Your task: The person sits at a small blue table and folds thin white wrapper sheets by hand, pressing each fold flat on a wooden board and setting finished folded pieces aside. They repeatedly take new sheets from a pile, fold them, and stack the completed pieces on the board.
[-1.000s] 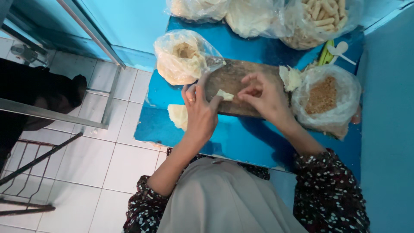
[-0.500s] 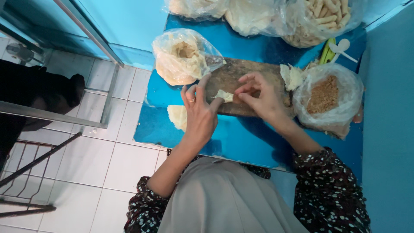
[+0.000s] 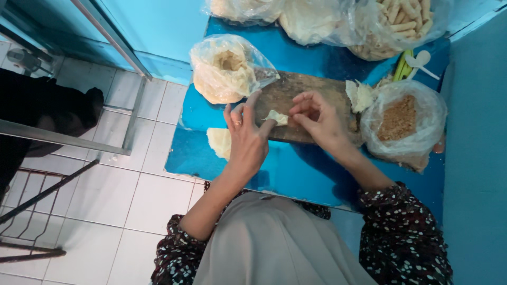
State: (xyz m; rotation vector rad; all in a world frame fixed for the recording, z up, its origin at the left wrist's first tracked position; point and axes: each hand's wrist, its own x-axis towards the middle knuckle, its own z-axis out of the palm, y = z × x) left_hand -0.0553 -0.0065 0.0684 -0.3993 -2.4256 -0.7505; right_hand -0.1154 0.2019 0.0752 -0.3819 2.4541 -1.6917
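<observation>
Both hands meet over a small pale wrapper piece [image 3: 277, 117] on the wooden cutting board [image 3: 296, 103]. Left hand [image 3: 247, 138] lies flat w/ fingers spread, thumb tip pressing the wrapper's near edge down, prob. to keep it from sliding. A ring shows on one finger. Right hand [image 3: 317, 120] is curled, fingertips pinched narrow on the wrapper's far side, as if folding or rolling it. So the wrapper sits right betw. the two grips, touching both, flat on the board.

Just left of the left hand, off the board, a stack of pale wrapper sheets [image 3: 219, 141] rests on the table, handy for that hand. Beyond the left fingers is an open plastic bag of pale dough-like stuff [image 3: 224, 71]. Right of the right hand: a clear bag of brown crumbly filling [image 3: 401, 121], mouth open, and a few torn pale scraps [image 3: 359, 96] on the board's end. Farther past both hands, bags of finished rolled sticks [image 3: 393, 24] and more pale sheets [image 3: 306, 18].

Surface is a shiny blue table [image 3: 296, 169], set against blue walls. White tiled floor [image 3: 121, 195] to the left, w/ metal rails and a rack.
</observation>
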